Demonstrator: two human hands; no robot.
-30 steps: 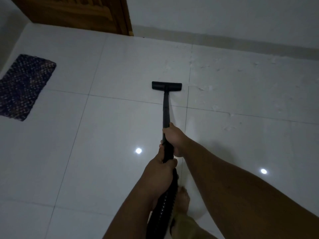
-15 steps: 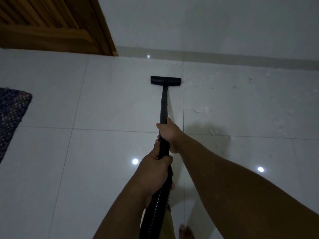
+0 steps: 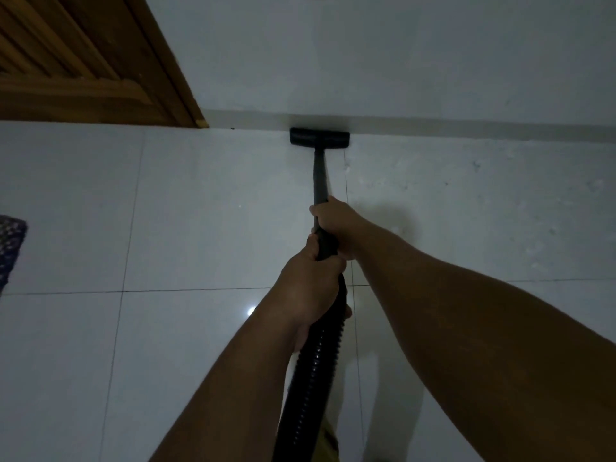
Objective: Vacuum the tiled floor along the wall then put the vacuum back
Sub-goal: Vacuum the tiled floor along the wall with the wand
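Note:
A black vacuum wand (image 3: pixel 319 176) runs straight ahead from my hands to its flat black floor head (image 3: pixel 319 137), which rests on the white tiled floor (image 3: pixel 206 208) right against the base of the white wall (image 3: pixel 383 61). My right hand (image 3: pixel 336 221) grips the wand further forward. Just behind it, my left hand (image 3: pixel 311 288) is closed around the wand where the ribbed black hose (image 3: pixel 310 378) begins. The hose drops out of the bottom of the view. The vacuum's body is not in sight.
A wooden door (image 3: pixel 76 61) stands at the upper left, its frame meeting the wall's grey skirting (image 3: pixel 466 128). The corner of a dark woven mat (image 3: pixel 10 248) lies at the left edge. Pale specks of debris (image 3: pixel 476 165) dot the tiles to the right.
The floor head has slid forward across the tile until it meets the wall. The view has advanced with it, so the mat has slipped almost out at the left.

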